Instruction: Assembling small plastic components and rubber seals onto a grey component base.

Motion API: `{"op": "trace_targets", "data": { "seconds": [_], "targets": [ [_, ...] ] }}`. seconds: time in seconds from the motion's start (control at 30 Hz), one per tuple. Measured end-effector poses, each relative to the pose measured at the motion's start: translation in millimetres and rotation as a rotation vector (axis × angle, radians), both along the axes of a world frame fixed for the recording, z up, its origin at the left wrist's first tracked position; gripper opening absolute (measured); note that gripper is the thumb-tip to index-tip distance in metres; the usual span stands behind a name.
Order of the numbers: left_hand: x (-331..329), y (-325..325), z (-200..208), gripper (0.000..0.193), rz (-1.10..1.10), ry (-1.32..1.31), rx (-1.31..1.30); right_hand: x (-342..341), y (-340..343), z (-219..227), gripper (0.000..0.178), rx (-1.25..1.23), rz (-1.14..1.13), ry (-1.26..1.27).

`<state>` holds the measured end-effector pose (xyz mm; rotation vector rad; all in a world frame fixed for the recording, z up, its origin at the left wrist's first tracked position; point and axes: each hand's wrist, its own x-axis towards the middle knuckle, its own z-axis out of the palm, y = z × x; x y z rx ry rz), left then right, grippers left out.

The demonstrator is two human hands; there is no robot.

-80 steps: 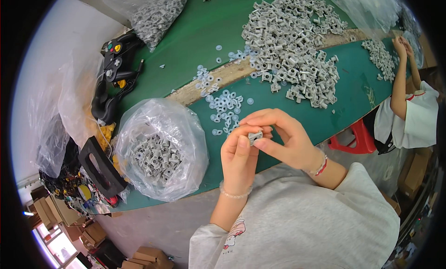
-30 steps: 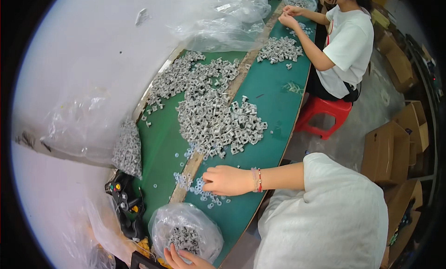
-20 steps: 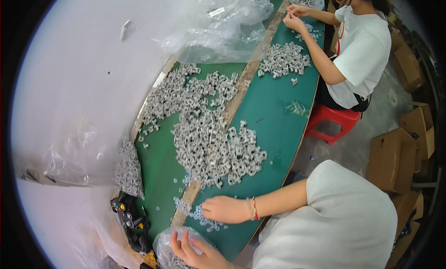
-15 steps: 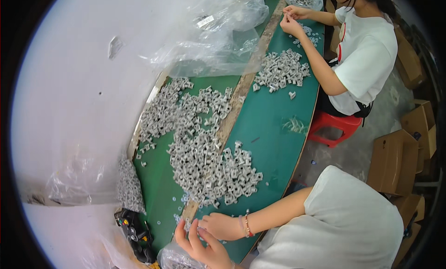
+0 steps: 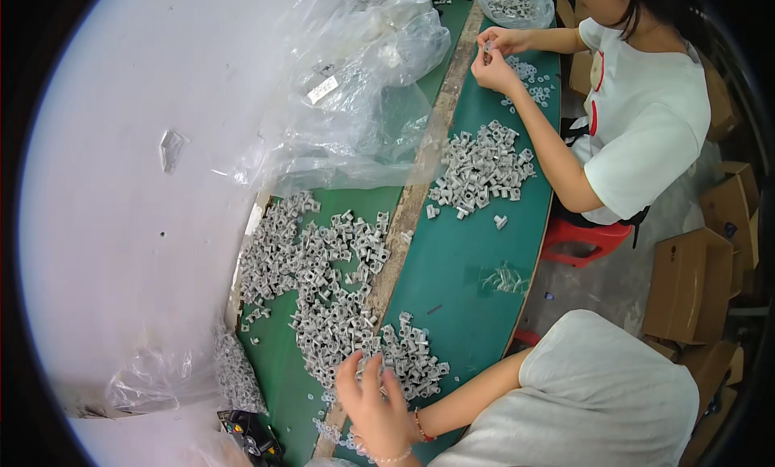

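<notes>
My left hand (image 5: 373, 410) is raised over the near edge of a large pile of small grey plastic fittings (image 5: 339, 318), fingers spread and slightly bent. I see nothing held in it. Behind it, my right hand (image 5: 413, 418) reaches in from the right; its wrist shows, but its fingers are hidden, so what they hold is unclear. Small translucent rings (image 5: 327, 431) lie on the table beside the hands. Some of the fittings look T-shaped.
A co-worker (image 5: 646, 120) sits at the far right, pinching something small beside another fitting pile (image 5: 484, 164). Clear plastic bags (image 5: 355, 104) cover the table's far part. A filled bag (image 5: 238, 370) and a black game controller (image 5: 252, 436) lie left. Cardboard boxes (image 5: 686, 281) stand right.
My left hand has moved up and forward, away from the rings to the fitting pile. It now covers most of my right hand. The whole view has shifted, with the table lower.
</notes>
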<state>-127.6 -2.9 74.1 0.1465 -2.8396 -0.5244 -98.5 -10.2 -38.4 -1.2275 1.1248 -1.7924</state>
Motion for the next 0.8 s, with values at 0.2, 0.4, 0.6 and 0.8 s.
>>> {"op": "trace_targets", "data": {
  "seconds": [0.2,0.4,0.6,0.8],
  "targets": [
    [-21,19,-21,0.074,-0.220,-0.287,-0.088,-22,42,-6,0.020,-0.011,0.115,-0.150],
    [-23,15,-24,0.065,-0.263,-0.337,-0.181,-33,38,1,0.020,-0.024,0.116,-0.174],
    [-35,25,-16,0.044,-0.345,-0.328,-0.344,-37,20,6,0.019,-0.033,0.099,-0.194],
    [-39,36,-20,0.032,-0.287,-0.312,-0.381,-36,9,15,0.019,-0.060,0.108,-0.228]
  ]
}}
